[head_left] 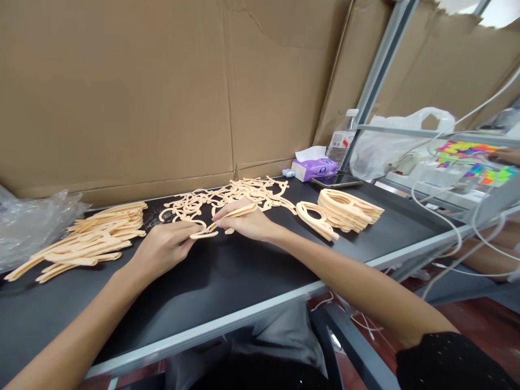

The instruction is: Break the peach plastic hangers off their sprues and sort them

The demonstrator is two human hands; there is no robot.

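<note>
Fingers (187, 231) of my left hand (162, 249) pinch a curved peach plastic hook (206, 235); my right hand (252, 223) pinches a long peach plastic bar (240, 212). Both are over the black table (244, 268), likely held so neither wobbles.

Bright, even light falls from overhead; a pale glare burns out the top right corner. Soft shadows pool on the matte black surface (244, 276). Wide-angle distortion bends the edges, and detail looks slightly soft.
</note>
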